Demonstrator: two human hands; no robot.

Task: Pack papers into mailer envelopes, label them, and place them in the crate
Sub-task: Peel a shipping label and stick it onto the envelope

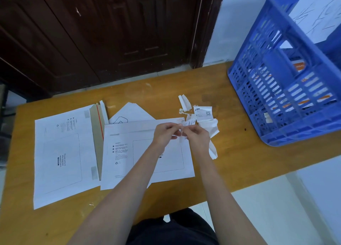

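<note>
Two white mailer envelopes lie on the wooden table. One envelope is at the left with its brown flap open. The other envelope lies in the middle, under my hands. My left hand and my right hand meet above its upper right part and pinch a small white paper strip between their fingertips. A folded paper with a pen drawing pokes out behind the middle envelope. The blue crate stands at the right, tilted, with mailers inside.
Torn scraps and label backings lie in a heap right of my hands, one printed with a QR code. A long strip lies below them. A dark wooden door stands behind the table. The table's near edge runs past my body.
</note>
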